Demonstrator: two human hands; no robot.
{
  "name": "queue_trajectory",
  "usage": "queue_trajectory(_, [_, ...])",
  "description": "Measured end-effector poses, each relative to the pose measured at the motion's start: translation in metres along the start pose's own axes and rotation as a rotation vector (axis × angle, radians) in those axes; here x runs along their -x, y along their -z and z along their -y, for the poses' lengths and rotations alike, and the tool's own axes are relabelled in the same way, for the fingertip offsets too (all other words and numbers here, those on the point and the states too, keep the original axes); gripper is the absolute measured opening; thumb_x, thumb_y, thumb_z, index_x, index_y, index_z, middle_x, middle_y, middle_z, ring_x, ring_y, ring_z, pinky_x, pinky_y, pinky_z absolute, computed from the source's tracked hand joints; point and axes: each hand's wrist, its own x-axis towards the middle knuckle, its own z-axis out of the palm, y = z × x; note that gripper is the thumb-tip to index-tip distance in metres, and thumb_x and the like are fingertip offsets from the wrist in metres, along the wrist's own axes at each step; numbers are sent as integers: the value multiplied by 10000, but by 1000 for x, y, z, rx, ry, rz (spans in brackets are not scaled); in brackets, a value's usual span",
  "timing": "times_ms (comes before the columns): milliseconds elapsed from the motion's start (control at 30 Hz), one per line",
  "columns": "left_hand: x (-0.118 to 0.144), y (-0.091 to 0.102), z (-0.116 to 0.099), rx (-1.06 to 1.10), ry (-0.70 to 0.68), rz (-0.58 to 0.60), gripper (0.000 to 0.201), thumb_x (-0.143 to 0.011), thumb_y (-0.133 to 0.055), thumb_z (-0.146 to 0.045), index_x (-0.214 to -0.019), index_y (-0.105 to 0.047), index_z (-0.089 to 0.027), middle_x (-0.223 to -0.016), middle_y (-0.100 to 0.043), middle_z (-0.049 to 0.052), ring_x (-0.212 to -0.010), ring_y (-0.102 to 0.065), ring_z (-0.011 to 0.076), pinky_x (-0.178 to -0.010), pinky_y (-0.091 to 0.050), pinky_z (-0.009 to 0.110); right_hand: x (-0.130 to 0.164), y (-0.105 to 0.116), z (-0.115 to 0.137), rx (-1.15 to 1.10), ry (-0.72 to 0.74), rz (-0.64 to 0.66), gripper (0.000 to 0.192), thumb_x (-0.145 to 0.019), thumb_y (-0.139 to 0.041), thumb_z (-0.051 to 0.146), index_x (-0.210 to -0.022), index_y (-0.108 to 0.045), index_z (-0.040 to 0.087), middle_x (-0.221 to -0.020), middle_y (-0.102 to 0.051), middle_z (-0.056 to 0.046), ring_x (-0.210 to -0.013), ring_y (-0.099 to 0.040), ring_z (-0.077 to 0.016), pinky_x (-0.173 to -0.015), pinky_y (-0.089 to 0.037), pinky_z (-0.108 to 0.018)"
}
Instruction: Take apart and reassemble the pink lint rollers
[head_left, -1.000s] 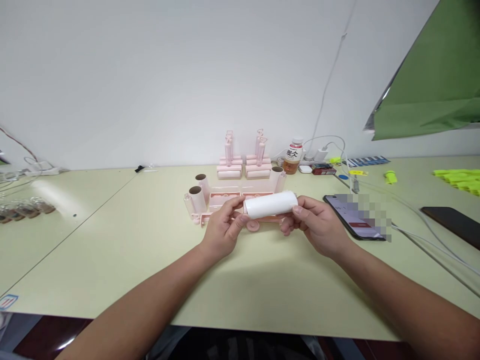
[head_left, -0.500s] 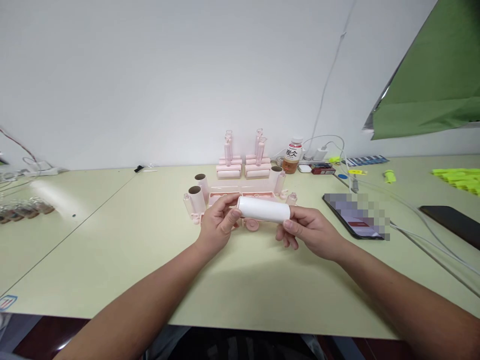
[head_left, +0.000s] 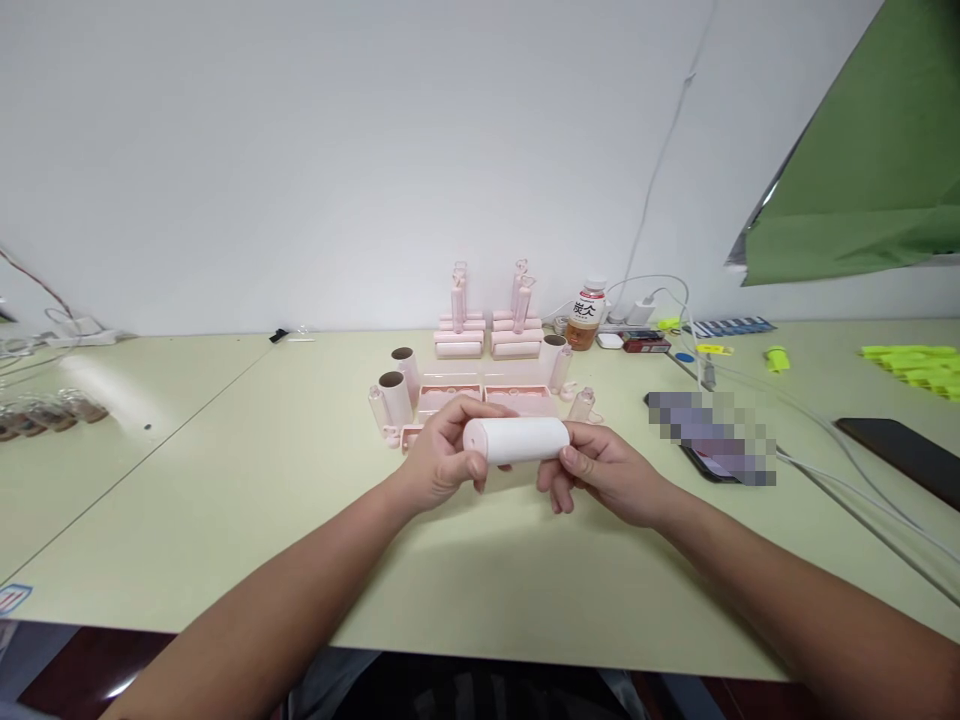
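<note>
Between my two hands is a white sticky roll, held sideways above the table, with a pink disc at its left end. My left hand closes around that end, thumb in front. At the other end, the thumb and fingers of my right hand grip the roll's edge. Just behind, two open pink cases lie side by side, partly covered by the hands. Upright white rolls with brown cores stand to the left, beside a clear pink handle. Another clear pink handle stands on the right.
Pink cases with rolls and upright handles are lined up by the wall. A labelled bottle stands to their right. Farther right lie a phone, white cables, a black phone and yellow-green pieces.
The roll has come slightly lower and turned, so its pink left end now faces me. Both hands moved with it and keep their hold.
</note>
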Motion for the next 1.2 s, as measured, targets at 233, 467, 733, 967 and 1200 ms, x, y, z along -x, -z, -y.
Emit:
queue_trajectory(233, [7, -9, -11, 169, 206, 243, 430, -718, -810, -353, -1108, -651, -266, -1551, -323, 98, -971, -709, 288, -474, -571, 217, -4, -7, 2, 40, -18, -1, 297, -943, -560, 464, -1013, -596, 177, -819, -662, -29, -644, -649, -129, -627, -500, -269])
queue_trajectory(467, [-2, 4, -25, 225, 83, 67, 274, -837, -669, -446, -923, -606, -194, -1398, -461, 98, -726, -719, 186, -440, -540, 234, -4, -12, 3, 313, 51, -178, 317, -939, -541, 402, -1198, -524, 219, -936, -662, -50, -591, -568, -120, -561, -489, -277])
queue_trajectory(733, [-5, 4, -24, 306, 158, -121, 658, -610, -671, -155, -1237, -488, -231, -1205, -560, 98, -784, -697, 247, -458, -509, 260, -11, -20, -12, 1060, 36, 44, 377, -916, -522, 302, -1273, -568, 189, -1328, -596, -122, -1005, -626, -241, -861, -480, -378])
queue_trajectory(967, [-4, 0, -22, 265, 249, -158, 608, -728, -716, -441, -1227, -498, -172, -761, -587, 29, -476, -480, 77, -338, -168, 157, -11, -20, -6, 1206, -43, 37, 267, -918, -512, 328, -1115, -618, 183, -1061, -673, -104, -926, -619, -253, -776, -462, -366])
queue_trajectory(1200, [-4, -5, -22, 171, 314, -39, 585, -645, -829, -311, -1139, -550, -170, -746, -546, 9, -581, -429, 76, -425, -237, 176, -15, -23, -12, 1275, -60, -4, 185, -892, -566, 331, -1033, -591, 214, -1095, -570, -71, -868, -583, -211, -662, -402, -292])
